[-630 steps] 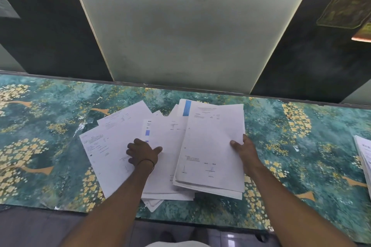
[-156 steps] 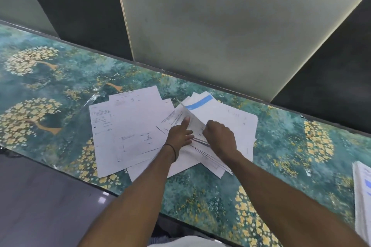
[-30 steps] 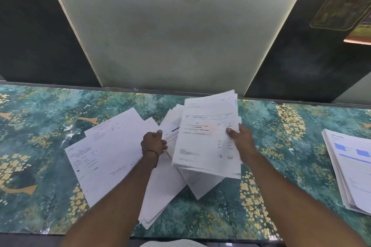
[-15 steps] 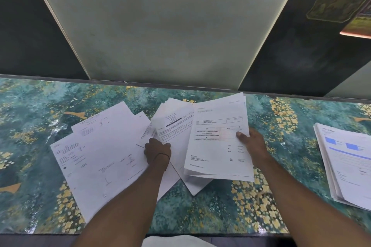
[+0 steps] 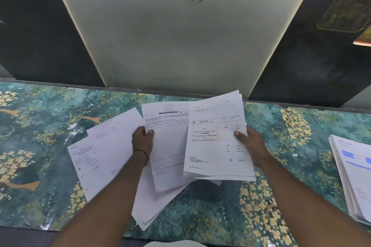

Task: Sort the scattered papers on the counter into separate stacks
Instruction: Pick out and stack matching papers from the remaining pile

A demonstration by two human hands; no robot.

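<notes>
My right hand (image 5: 249,144) grips a sheaf of printed sheets (image 5: 216,142) by its right edge, lifted above the counter (image 5: 40,126). My left hand (image 5: 142,140) pinches the left edge of a single printed sheet (image 5: 168,146), raised beside the sheaf and partly tucked behind it. Loose white papers (image 5: 104,152) lie spread flat on the counter to the left of my left arm. More white sheets (image 5: 156,206) lie under my left forearm, reaching toward the near edge. A sorted stack with blue marks (image 5: 355,172) rests at the far right.
The counter has a green and gold flower pattern and ends at a near edge at the bottom of the view. A pale wall panel (image 5: 176,42) with a line drawing rises behind it, flanked by dark panels.
My left hand has left the flat papers and lifted one sheet off the pile. My right hand has raised its sheaf slightly and holds it more upright.
</notes>
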